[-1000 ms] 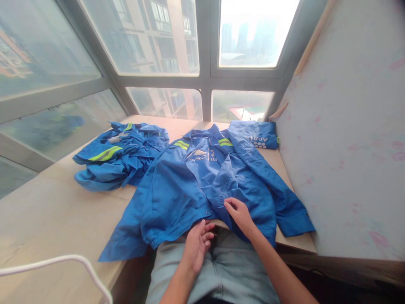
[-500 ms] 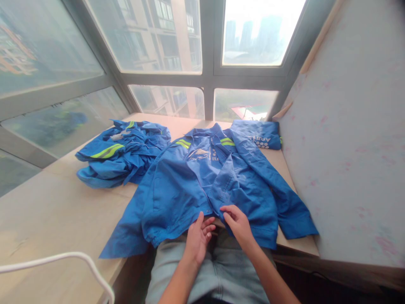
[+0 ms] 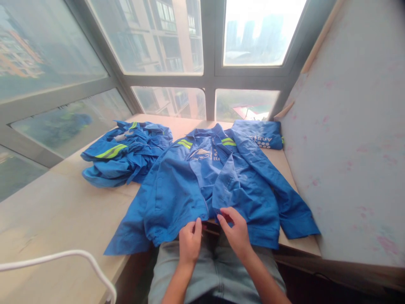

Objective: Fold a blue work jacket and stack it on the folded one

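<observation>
A blue work jacket (image 3: 177, 190) with yellow-green reflective strips lies spread in front of me, its collar toward the window and its hem at my lap. The front hangs partly unfastened, with white lettering visible inside the gap. My left hand (image 3: 190, 238) pinches the bottom hem beside the left front edge. Across a narrow gap, my right hand (image 3: 234, 230) grips the lower corner of the other front edge between thumb and fingers. Both sleeves stretch outward, the right one reaching the ledge's edge.
A crumpled blue jacket (image 3: 126, 154) lies to the left on the pale ledge (image 3: 47, 215). At the back right is a folded blue garment (image 3: 257, 134) with white print. A white cable (image 3: 72, 253) curves at lower left. Windows stand behind, and a patterned wall (image 3: 348, 147) bounds the right.
My left hand has turned over and closed on the hem, where before its fingers were spread. The two front edges at the bottom are now farther apart. My right hand keeps its pinch.
</observation>
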### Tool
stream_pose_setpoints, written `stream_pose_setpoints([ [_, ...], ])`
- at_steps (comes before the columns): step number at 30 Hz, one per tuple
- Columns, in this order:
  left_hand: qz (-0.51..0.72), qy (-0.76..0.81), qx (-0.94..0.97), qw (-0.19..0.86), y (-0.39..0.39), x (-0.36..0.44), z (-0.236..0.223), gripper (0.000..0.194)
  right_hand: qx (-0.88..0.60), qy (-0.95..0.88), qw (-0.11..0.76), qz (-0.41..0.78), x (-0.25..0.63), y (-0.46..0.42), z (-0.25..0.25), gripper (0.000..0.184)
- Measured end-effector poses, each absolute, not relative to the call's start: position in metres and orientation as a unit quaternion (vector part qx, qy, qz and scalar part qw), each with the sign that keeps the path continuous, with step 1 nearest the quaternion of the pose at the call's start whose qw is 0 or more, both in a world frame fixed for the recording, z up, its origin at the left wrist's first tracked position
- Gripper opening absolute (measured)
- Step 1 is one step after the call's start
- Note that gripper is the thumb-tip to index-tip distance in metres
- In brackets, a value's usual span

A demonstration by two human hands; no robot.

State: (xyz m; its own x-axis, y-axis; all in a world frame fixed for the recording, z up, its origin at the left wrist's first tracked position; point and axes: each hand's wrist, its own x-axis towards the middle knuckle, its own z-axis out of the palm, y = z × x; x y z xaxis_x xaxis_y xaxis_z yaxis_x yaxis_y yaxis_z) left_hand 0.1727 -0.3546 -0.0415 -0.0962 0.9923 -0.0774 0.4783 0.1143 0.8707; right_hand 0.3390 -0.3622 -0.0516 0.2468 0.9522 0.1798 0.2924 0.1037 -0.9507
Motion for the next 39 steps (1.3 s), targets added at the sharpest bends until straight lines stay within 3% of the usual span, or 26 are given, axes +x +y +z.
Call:
stream_pose_setpoints([
  [11, 0.339, 0.624, 0.619, 0.337, -0.357, 0.182, -0.037, 0.044, -0.598, -0.656, 0.430, 0.164, 0.318, -0.371, -0.053, 0.025],
  [25, 0.337, 0.648, 0.584, 0.355, -0.357, 0.187, -0.033, 0.041, -0.578, -0.688, 0.419, 0.129, 0.315, -0.375, -0.050, 0.032],
  [29, 0.354, 0.661, 0.514, 0.416, -0.355, 0.186, -0.042, 0.048, -0.561, -0.676, 0.446, 0.173, 0.310, -0.380, -0.051, 0.035],
  [34, 0.382, 0.639, 0.443, 0.500, -0.353, 0.187, -0.056, 0.058, -0.532, -0.583, 0.511, 0.340, 0.310, -0.380, -0.059, 0.034],
  [39, 0.342, 0.663, 0.487, 0.454, -0.355, 0.185, -0.062, 0.062, -0.540, -0.539, 0.521, 0.384, 0.319, -0.382, -0.063, 0.027],
])
